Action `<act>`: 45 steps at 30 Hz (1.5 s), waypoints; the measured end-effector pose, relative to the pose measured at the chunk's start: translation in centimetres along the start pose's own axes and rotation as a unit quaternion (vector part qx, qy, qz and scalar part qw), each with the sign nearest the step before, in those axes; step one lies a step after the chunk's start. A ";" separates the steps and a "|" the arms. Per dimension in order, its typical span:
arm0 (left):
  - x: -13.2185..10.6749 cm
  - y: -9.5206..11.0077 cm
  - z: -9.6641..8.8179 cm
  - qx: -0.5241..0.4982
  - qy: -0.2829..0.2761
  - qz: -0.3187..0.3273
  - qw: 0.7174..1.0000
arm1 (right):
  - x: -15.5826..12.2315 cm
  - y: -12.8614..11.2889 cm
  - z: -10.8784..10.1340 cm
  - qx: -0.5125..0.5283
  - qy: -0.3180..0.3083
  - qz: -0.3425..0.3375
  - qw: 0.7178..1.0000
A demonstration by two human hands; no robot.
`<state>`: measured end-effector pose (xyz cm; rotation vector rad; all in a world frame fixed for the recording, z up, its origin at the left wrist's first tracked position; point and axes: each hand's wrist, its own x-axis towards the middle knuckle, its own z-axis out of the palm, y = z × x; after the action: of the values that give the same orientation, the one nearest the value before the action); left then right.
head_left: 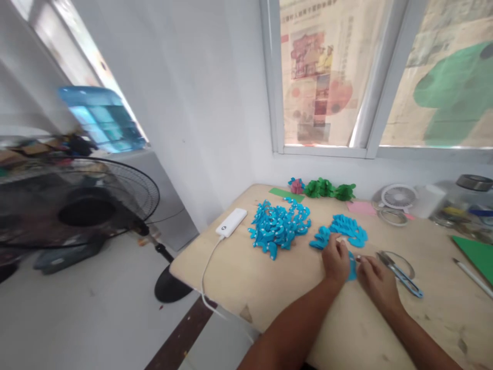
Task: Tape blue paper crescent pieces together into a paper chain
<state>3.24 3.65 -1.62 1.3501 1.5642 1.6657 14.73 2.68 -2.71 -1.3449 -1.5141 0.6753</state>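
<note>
My left hand is closed in a pinch, with a small pale bit at its fingertips that I cannot make out. Just right of it, my right hand also pinches something tiny and whitish. A blue cut piece shows between the two hands, flat and partly covered. Beyond them lie a row of blue pieces and a smaller blue cluster. To the left is a large heap of blue pieces with white dots. Snips with light blue handles lie beside my right hand, near a thin wire loop.
A white power bank trails a cable over the table's left edge. Green paper flowers, a small white fan, a tape roll and a glass jar line the back. A floor fan stands left.
</note>
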 end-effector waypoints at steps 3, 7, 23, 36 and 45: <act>-1.4 0.1 -0.4 -0.025 -0.001 -0.021 0.999 | -0.1 -0.3 -0.2 -0.022 0.010 0.007 1.000; -3.0 0.3 -1.2 -0.041 -0.006 -0.053 0.998 | -0.2 -0.9 -0.3 -0.040 0.002 -0.009 0.999; -3.7 1.1 -2.0 -0.047 -0.008 -0.042 0.998 | -0.2 -1.0 -0.4 -0.079 -0.010 -0.006 0.997; -2.2 -0.7 -2.1 -0.148 0.009 -0.096 0.984 | -0.2 -0.3 0.6 -0.003 -0.014 -0.007 1.000; -0.4 -1.2 -3.2 -0.219 -0.016 -0.100 0.971 | 0.3 -0.1 1.1 0.020 -0.035 0.004 0.999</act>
<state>0.31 2.14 -2.39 0.9529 1.1756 1.7207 13.76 3.18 -2.92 -1.3105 -1.5437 0.7617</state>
